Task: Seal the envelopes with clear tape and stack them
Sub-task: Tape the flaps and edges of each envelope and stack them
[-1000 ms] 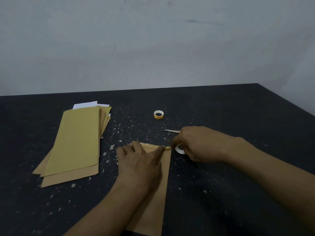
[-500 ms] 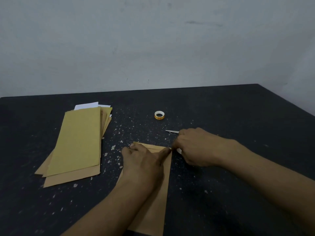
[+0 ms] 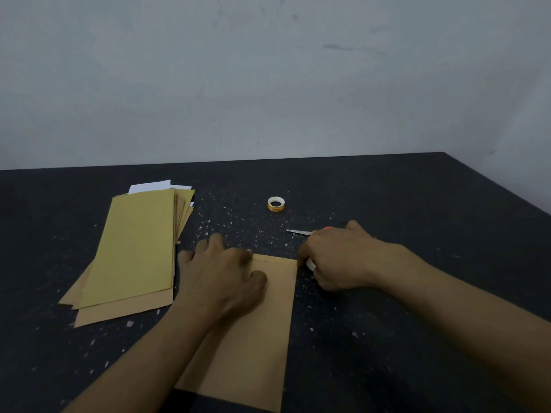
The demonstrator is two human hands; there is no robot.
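As the left hand (image 3: 220,281) presses, the brown envelope (image 3: 253,347) lies flat.

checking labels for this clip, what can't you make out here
Head view:
The tape roll is hidden under the right hand; only a white sliver shows.
The scissors handles are behind that hand.
Any tape on the envelope cannot be made out.
Its top left corner is covered by the blurred left hand.

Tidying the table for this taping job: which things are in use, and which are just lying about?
In use: envelope under left hand; tape roll in right hand; envelope stack.
Lying about: second tape roll; scissors, untouched; white sheets.
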